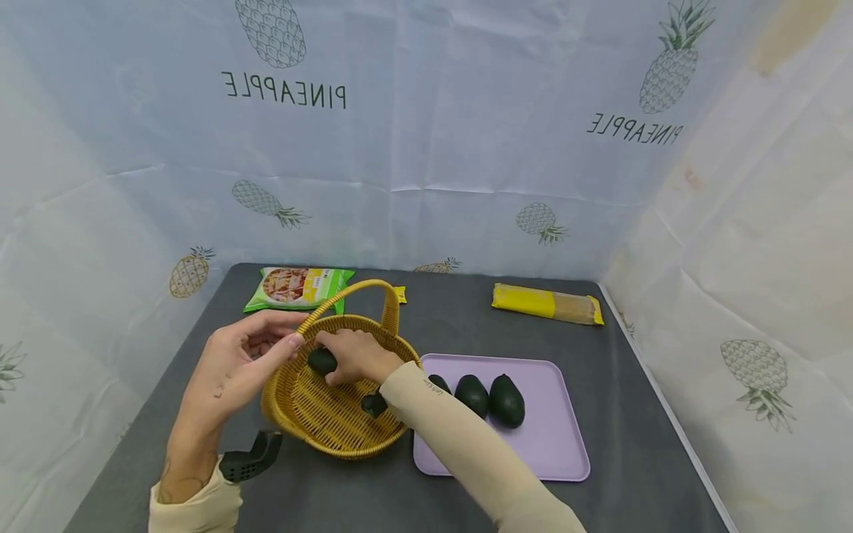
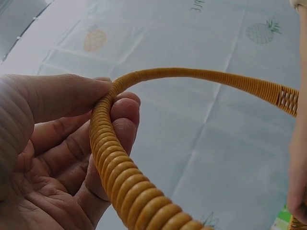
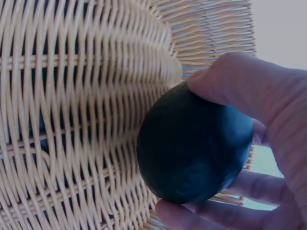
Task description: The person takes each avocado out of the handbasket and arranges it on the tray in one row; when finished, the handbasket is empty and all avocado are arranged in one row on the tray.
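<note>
- Two hands worked at the wicker basket (image 1: 333,414): the right hand (image 1: 356,357) reached inside it and the left hand (image 1: 229,363) was at its rim.
- Fingers and thumb of the right hand curled round a dark avocado (image 3: 194,146), grasping it just above the woven floor, close against the inner wall.
- Thumb and fingertips of the left hand pinched the basket's handle (image 2: 120,158) where it met the rim, seemingly to steady the basket, which sat tilted toward the person.
- Just below the right wrist, a second dark avocado (image 1: 373,403) lay on the basket floor, partly hidden by the sleeve.
- To the right of that hand, beside the basket, a lilac tray (image 1: 553,444) carried three more avocados (image 1: 506,400) in a row, the nearest half covered by the forearm.
- Farther from the hands, at the table's back edge, lay a green snack packet (image 1: 296,287) and a yellow spaghetti pack (image 1: 546,303).
</note>
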The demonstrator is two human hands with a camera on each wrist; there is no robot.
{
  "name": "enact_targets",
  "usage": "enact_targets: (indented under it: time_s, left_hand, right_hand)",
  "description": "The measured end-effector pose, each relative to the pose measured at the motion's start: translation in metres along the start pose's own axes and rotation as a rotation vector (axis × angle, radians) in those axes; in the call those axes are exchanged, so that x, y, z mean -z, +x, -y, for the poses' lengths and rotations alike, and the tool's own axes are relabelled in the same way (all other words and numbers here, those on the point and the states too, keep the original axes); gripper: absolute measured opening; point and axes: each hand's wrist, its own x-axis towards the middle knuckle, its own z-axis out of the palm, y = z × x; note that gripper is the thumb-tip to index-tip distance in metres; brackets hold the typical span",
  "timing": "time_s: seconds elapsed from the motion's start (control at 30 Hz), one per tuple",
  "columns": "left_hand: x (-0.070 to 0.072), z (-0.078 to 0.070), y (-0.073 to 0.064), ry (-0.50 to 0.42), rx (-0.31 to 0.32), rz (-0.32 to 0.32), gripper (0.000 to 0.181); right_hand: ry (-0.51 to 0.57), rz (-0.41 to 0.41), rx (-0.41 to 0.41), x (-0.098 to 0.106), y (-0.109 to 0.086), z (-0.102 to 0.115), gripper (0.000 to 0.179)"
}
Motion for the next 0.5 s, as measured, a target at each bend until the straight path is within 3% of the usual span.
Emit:
enact_targets:
  time_s: [0.5]
  left_hand:
    - [0.0,-0.001,0.001,-0.008,0.003,0.001,0.026]
  right_hand:
    - [0.214,-0.156,0.054,0.02,-0.031,-0.009,0.058]
